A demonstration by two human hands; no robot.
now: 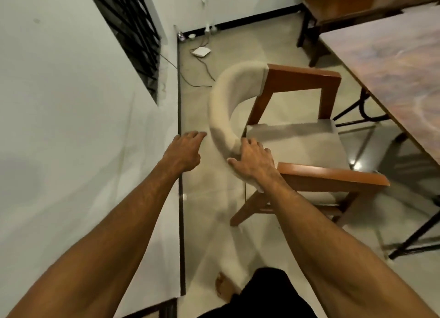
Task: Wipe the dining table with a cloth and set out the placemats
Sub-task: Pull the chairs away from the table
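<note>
The dining table (390, 62) with a mottled brown top fills the right edge of the view. A wooden chair (304, 132) with a curved cream backrest and cream seat stands beside it, turned away from the table. My right hand (252, 160) rests on the near end of the curved backrest, fingers wrapped over it. Left of the backrest, my left hand (185, 151) hovers with fingers loosely curled, holding nothing. No cloth or placemat is in view.
A white wall (71, 127) with a barred window (133, 31) runs along the left. A white box with cables (201, 52) lies on the floor at the back. A second wooden chair (333, 10) stands at the table's far end. My bare foot (223, 286) is below.
</note>
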